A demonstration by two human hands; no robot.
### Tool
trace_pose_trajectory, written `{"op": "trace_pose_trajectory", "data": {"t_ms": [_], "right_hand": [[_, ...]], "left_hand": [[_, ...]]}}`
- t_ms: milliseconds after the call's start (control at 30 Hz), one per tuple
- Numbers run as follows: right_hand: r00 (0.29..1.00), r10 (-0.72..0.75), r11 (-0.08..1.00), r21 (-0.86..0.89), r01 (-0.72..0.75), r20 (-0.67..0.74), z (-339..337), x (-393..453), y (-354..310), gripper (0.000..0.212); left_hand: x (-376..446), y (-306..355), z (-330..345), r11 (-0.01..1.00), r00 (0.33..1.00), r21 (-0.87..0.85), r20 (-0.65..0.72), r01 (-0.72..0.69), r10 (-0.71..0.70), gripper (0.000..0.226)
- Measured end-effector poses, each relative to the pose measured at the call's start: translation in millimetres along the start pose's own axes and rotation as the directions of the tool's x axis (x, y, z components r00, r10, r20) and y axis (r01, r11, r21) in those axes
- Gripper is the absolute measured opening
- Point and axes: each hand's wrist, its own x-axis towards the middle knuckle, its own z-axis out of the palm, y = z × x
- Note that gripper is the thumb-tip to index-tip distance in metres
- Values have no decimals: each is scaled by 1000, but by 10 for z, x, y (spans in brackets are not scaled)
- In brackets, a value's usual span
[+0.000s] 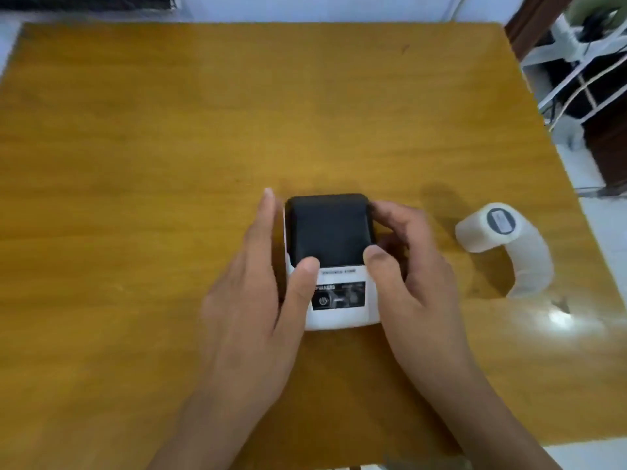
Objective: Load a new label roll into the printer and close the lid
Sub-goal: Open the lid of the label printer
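Looking down at the table point(169, 130), we see the printer point(334, 262) sitting near its middle, white body with a black lid point(327, 228) lying flat and closed over the far part. Our two hands flank it. The left hand point(251, 296) lies along the printer's left side, fingers stretched straight toward the far edge and pressed flat against the casing, while its thumb point(303, 279) reaches across the top and rests at the lid's near edge. The right hand point(410, 276) cups the right side, fingers curled around the lid's far right corner, its thumb point(376, 262) planted at the lid's near right corner. Both forearms come in from the bottom of the view, angled inward toward the printer. So both hands are grasping the printer between them, thumbs on top and fingers at the sides; the left one is held flatter, the right one more bent.

We find the roll point(488, 227) lying on its side on the table well to the right of the printer, apart from either hand. A strip of labels point(532, 262) curves off it toward us.
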Motion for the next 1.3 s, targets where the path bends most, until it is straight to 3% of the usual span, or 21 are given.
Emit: {"op": "trace_pose_trajectory", "data": {"t_ms": [133, 300, 467, 567, 767, 933, 1100, 1200, 1300], "right_hand": [[995, -100, 994, 47, 98, 31, -9, -29, 122, 43], [989, -145, 989, 40, 145, -6, -8, -94, 148, 51], [987, -160, 985, 66, 158, 18, -32, -148, 123, 47], [983, -158, 987, 18, 157, 90, -96, -173, 88, 45], [969, -229, 969, -69, 235, 90, -86, -180, 112, 43], [963, -234, 965, -93, 247, 131, -101, -168, 105, 51], [953, -226, 953, -159, 260, 200, -30, -130, 20, 59], [947, -252, 942, -171, 287, 201, -27, -59, -10, 60], [959, -241, 958, -123, 260, 151, -68, -20, -14, 60]], "left_hand": [[-94, 51, 101, 976, 995, 212, -75, -47, 64, 70], [-133, 103, 97, 936, 986, 347, -127, -60, 111, 71], [-174, 62, -16, 980, 997, 193, -52, -45, 56, 73], [-189, 125, -74, 962, 998, 272, -42, -30, 43, 73], [37, 39, -256, 924, 976, 314, 76, -219, 205, 73], [92, -117, -222, 953, 956, 75, -9, -293, 294, 70], [174, -277, -264, 933, 991, -334, -59, -137, 124, 78], [218, -315, -253, 904, 994, -413, -43, -109, 100, 70], [246, -325, -240, 883, 994, -457, -52, -111, 98, 79]]}}
